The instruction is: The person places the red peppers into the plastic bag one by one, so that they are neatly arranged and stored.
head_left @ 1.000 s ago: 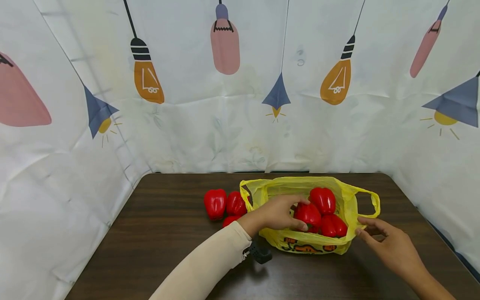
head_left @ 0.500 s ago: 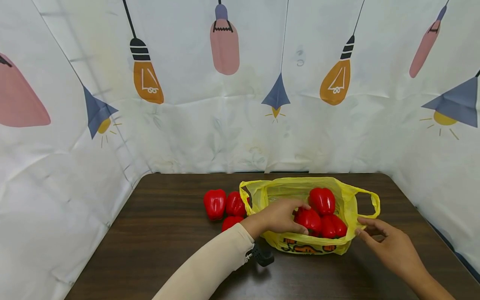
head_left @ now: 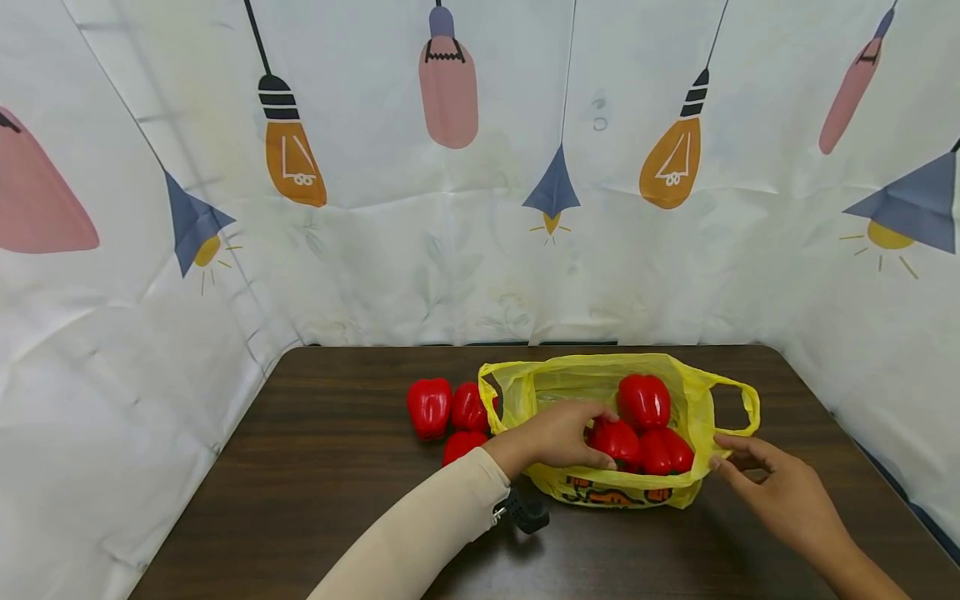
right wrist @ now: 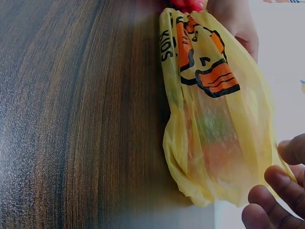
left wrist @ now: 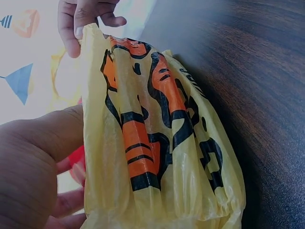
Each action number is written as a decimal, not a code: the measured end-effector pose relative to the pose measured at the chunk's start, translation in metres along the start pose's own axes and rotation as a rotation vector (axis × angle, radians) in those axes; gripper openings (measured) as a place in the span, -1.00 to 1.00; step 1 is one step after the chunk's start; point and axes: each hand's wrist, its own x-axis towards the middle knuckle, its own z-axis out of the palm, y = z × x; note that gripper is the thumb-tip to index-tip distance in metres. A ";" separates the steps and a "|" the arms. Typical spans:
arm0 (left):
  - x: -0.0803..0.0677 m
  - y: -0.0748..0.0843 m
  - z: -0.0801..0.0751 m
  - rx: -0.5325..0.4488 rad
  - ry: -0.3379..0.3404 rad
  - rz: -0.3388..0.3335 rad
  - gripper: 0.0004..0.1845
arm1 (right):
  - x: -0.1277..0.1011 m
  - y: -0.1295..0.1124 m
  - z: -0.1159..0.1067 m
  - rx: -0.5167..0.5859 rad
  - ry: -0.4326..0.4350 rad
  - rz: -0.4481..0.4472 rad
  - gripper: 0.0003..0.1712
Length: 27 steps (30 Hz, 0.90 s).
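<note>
Rim of the yellow bag (head_left: pixel 622 478) could sag inward if my right hand (head_left: pixel 783 492), pinching its edge, slips, since the plastic looks limp. My left hand (head_left: pixel 566 433) seems curled round a red pepper (head_left: pixel 617 443) inside, between thumb and fingers, the grip partly hidden.

Sleeve (head_left: pixel 411 527): cut off, bottom edge, head view. Held red pepper (head_left: pixel 617 444), right of centre: partly covered by left hand (head_left: pixel 560 433). Yellow bag (left wrist: pixel 157 138): cut off, bottom edge, left wrist view. Right hand (right wrist: pixel 286 187): cut off, right edge, right wrist view.
</note>
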 end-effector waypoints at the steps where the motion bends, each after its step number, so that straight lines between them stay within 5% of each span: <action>1: 0.000 0.000 0.000 0.003 -0.005 -0.003 -0.37 | 0.000 0.000 0.000 0.001 -0.002 0.001 -0.42; 12: -0.002 0.000 -0.001 0.002 -0.030 -0.048 -0.14 | 0.000 0.000 0.000 0.003 -0.015 0.016 -0.39; 27: -0.022 0.004 -0.030 -0.132 0.033 0.034 -0.28 | 0.002 -0.001 0.001 -0.004 -0.009 0.014 -0.40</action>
